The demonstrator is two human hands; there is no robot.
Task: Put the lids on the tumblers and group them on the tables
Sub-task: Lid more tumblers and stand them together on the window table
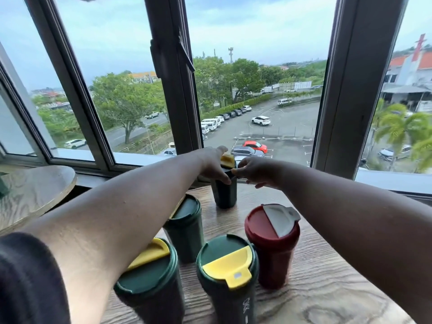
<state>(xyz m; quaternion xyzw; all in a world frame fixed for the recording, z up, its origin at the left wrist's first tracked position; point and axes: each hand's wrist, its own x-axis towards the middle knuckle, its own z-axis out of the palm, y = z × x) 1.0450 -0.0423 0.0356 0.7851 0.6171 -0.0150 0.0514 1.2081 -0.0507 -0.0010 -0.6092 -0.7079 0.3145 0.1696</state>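
Far tumbler (225,192) — its lid (227,159) gripped between both hands' fingers (225,177).

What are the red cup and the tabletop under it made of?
The red tumbler looks like matte plastic: even colour, soft sheen, moulded white flip lid. The table shows pale wood grain; whether solid wood or a printed laminate, I cannot tell.

place: upper-floor café-like room | cues: round wooden tables (327,288) by windows (257,90) overlooking car park (280,127)
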